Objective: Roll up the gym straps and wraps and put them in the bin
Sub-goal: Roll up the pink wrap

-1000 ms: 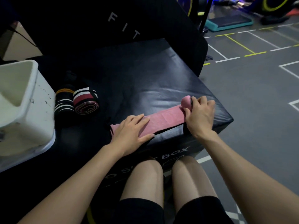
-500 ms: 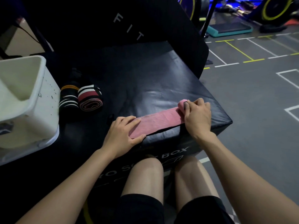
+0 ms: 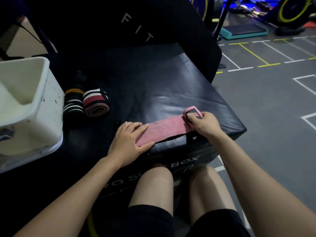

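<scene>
A pink wrap (image 3: 166, 129) lies stretched flat along the front edge of a black padded box (image 3: 153, 86). Its right end is wound into a small roll with a black label, and my right hand (image 3: 204, 124) grips that roll. My left hand (image 3: 130, 139) lies flat with spread fingers on the wrap's left end, pinning it down. Two rolled wraps stand side by side further left: a black one with orange and white stripes (image 3: 73, 102) and a red, white and black one (image 3: 96, 104). The white bin (image 3: 39, 106) stands at the left edge.
A tall black pad marked "FIT" (image 3: 136, 29) rises behind the box. Grey gym floor with white and yellow lines (image 3: 266, 93) lies to the right, with a teal step platform (image 3: 244, 32) and yellow-rimmed machines beyond. My bare knees sit below the box front.
My right hand has wound the roll a little further left along the pink wrap, and the black label now shows on top. My left hand still presses the other end.
</scene>
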